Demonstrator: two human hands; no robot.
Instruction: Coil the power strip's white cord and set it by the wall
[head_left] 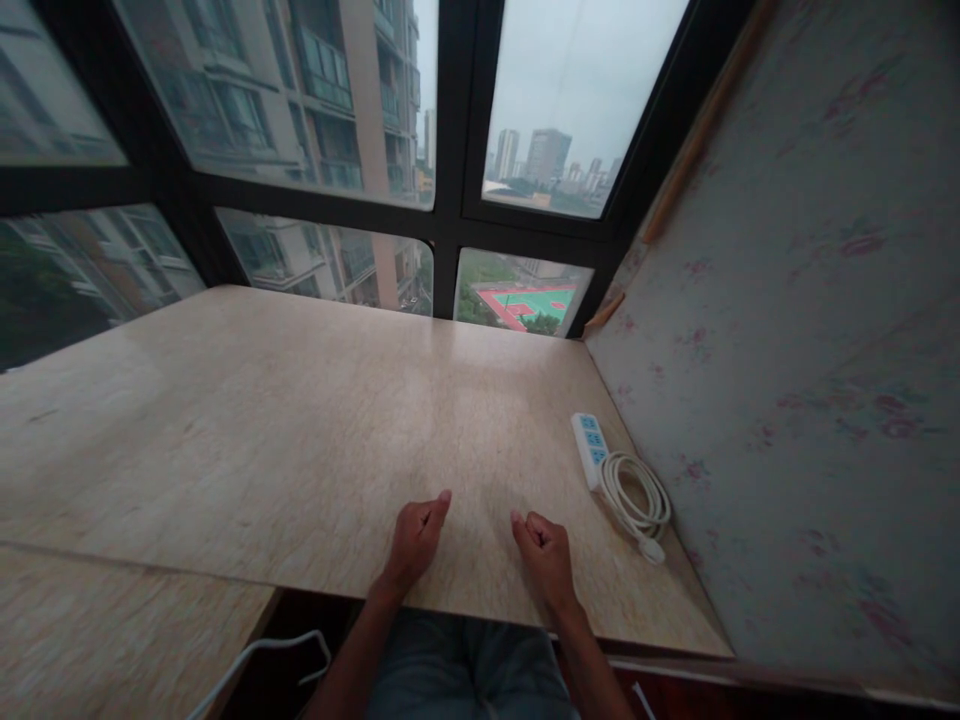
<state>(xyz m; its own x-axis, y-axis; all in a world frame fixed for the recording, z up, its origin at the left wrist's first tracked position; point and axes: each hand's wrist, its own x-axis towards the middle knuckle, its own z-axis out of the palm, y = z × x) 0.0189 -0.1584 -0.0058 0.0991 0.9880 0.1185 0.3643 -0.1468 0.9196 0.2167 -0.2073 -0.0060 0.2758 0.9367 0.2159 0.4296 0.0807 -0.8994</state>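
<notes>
My left hand [417, 538] rests on the pale stone-look window ledge [300, 430] near its front edge, fingers curled into a loose fist with the thumb stretched forward. My right hand [546, 556] lies beside it, a short gap apart, also curled into a fist with the thumb out. Neither hand holds anything that I can see. To the right of my right hand lies a white power strip [589, 448] with blue sockets, its white cable [636, 494] coiled next to it.
Large dark-framed windows [450, 120] close the ledge at the back and left. A floral-papered wall [795, 350] bounds it on the right. A thin white cable [262, 655] hangs below the front edge at the left. My lap shows under the ledge.
</notes>
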